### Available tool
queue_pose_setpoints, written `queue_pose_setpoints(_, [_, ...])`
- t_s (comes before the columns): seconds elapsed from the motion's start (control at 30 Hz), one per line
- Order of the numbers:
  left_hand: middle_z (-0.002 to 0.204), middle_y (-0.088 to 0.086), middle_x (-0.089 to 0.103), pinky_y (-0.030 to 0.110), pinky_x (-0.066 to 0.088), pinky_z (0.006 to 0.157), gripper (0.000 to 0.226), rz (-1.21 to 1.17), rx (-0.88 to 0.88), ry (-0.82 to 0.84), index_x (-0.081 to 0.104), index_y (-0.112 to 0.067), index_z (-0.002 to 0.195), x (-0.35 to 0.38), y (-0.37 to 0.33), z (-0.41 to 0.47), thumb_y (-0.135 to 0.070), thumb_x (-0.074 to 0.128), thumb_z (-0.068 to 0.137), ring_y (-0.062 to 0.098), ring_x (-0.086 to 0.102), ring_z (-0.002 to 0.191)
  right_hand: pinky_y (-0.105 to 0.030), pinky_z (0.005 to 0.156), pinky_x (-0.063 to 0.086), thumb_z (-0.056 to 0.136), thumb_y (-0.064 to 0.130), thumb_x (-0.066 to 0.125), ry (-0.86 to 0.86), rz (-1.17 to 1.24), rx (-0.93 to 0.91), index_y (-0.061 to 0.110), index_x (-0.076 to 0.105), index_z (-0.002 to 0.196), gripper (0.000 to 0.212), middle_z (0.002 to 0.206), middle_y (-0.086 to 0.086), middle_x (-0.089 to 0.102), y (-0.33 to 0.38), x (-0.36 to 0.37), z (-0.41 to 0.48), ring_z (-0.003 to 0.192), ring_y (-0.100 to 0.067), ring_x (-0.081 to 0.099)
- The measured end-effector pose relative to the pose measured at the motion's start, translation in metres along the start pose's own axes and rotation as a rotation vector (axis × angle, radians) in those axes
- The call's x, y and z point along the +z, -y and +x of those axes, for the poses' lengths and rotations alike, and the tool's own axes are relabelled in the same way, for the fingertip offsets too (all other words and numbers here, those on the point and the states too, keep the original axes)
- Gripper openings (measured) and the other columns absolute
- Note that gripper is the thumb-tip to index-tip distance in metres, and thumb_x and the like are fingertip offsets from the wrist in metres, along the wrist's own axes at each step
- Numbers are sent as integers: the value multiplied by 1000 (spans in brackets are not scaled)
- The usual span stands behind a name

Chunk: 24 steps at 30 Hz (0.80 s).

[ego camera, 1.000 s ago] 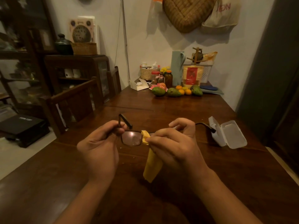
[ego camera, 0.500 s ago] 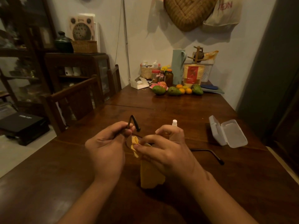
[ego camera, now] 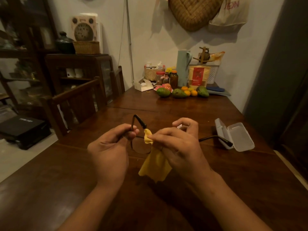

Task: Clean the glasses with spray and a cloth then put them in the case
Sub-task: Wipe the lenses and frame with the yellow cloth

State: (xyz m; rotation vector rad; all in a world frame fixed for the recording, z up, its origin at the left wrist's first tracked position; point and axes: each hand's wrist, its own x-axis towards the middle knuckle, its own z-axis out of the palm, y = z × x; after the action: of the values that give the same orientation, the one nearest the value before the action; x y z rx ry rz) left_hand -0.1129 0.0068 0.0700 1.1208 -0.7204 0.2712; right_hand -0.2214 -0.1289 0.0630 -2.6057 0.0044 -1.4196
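Over the dark wooden table (ego camera: 241, 177) I hold a pair of dark-framed glasses (ego camera: 140, 147). My left hand (ego camera: 110, 152) pinches the frame at its left hinge, with that temple arm bent upward. My right hand (ego camera: 178, 145) presses a yellow cloth (ego camera: 155, 165) against the lens, and the rest of the cloth hangs down below. The other temple arm (ego camera: 216, 139) sticks out to the right. A white glasses case (ego camera: 236, 135) lies open on the table at the right. The spray bottle is almost hidden behind my right hand's fingers.
At the far end of the table stand jars, a basket, a pale green jug (ego camera: 183, 69), a pouch and several avocados and oranges (ego camera: 181, 93). Wooden chairs (ego camera: 80, 100) line the table's left side. A wall is close on the right.
The glasses have tilted, so the left lens now faces up toward me and the right temple arm has lifted toward the case. My right hand has shifted the cloth along the lens.
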Motion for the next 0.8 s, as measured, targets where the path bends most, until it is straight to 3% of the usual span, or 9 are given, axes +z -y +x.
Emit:
queue_pose_setpoints(0.1, [82,-9,75,16,56,67,36,-13,-28,-1,72,-15,90,-1,2,0,18,61,78,9,73,74,-34,86,32,88,27,74,102,-154,-85,25,75,111,24,112,7,71,3,2,-3,114,-31,49])
queue_pose_setpoints(0.23, [81,-6,76,20,58,66,44,-47,-67,-20,73,-22,85,-3,4,1,20,59,78,13,73,74,-40,84,37,91,42,57,199,-216,-171,29,75,111,29,113,7,71,5,2,-7,116,-27,46])
queue_pose_setpoints(0.33, [80,-5,76,18,56,66,40,-57,-88,-22,73,-17,85,-1,6,0,20,60,77,13,74,73,-41,79,42,89,35,64,199,-139,-170,26,78,103,21,107,9,73,6,1,-6,115,-25,45])
queue_pose_setpoints(0.47, [80,-3,76,20,57,66,47,-60,-112,-24,75,-26,82,0,6,-1,18,60,78,16,74,75,-35,83,36,85,31,69,289,42,-144,28,77,102,19,107,14,73,4,-1,-2,119,-19,39])
queue_pose_setpoints(0.6, [79,-3,76,18,56,64,47,-99,-118,-17,76,-24,83,1,5,-1,19,60,77,14,74,73,-24,87,28,84,29,73,158,111,-45,29,77,104,20,106,16,72,3,-2,0,114,-19,43])
queue_pose_setpoints(0.73, [81,1,76,22,58,66,43,-104,-123,8,77,-22,83,2,4,-3,17,61,78,19,74,75,-39,86,36,88,36,70,80,-26,-8,27,77,107,22,109,13,72,7,2,2,111,-30,50])
queue_pose_setpoints(0.8, [81,1,76,22,57,65,47,-90,-129,17,78,-26,82,2,4,-4,17,60,78,19,74,76,-37,88,34,88,38,69,105,-81,-44,26,78,107,24,111,9,72,12,5,0,113,-30,48])
